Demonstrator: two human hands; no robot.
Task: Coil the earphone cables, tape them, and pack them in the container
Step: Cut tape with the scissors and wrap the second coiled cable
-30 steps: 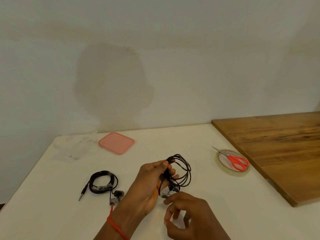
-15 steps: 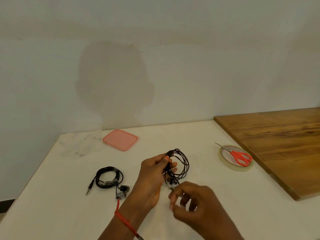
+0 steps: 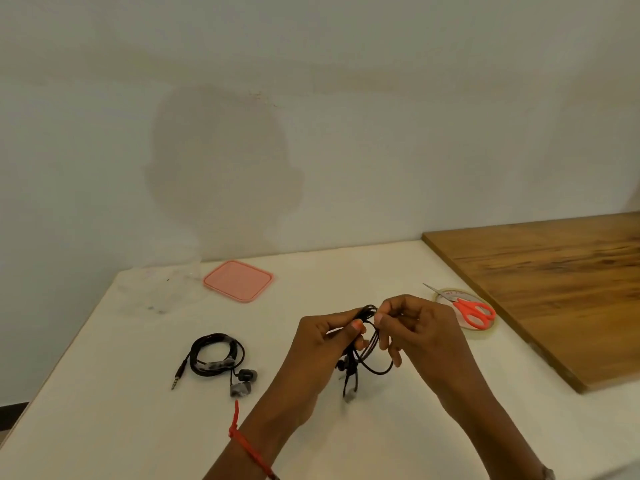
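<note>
Loose earphone coil (image 3: 373, 342), black, is held in the air over the near-centre of the white table (image 3: 104, 410), between both hands. Left hand (image 3: 322, 344) comes in from bottom centre, forearm angled up and right, back of the hand toward the camera; its fingers are curled round the left side of the bundle with the thumb (image 3: 358, 327) pressed on top. Right hand (image 3: 415, 334) comes in from bottom right, wrist bent inward, with the index fingertip (image 3: 379, 318) and thumb pinching the strands at the top of the coil. The other right fingers are curled down beside the loop. The lower loop hangs free under the right fingers. The earbuds (image 3: 349, 389) dangle below the left hand; can't tell if they touch the table. There is a red thread (image 3: 246, 441) on the left wrist. A second earphone (image 3: 214, 355) lies flat on the table to the left, already coiled, with a wrap across the bundle and its plug and buds sticking out. The pink lid (image 3: 238, 280) is at the back near the wall, and a faint clear container (image 3: 162, 289) is just left of it, with its contents unreadable. Red-handled scissors (image 3: 474, 311) lie on the tape roll (image 3: 445, 293) to the right, next to the wooden board (image 3: 554, 289).
</note>
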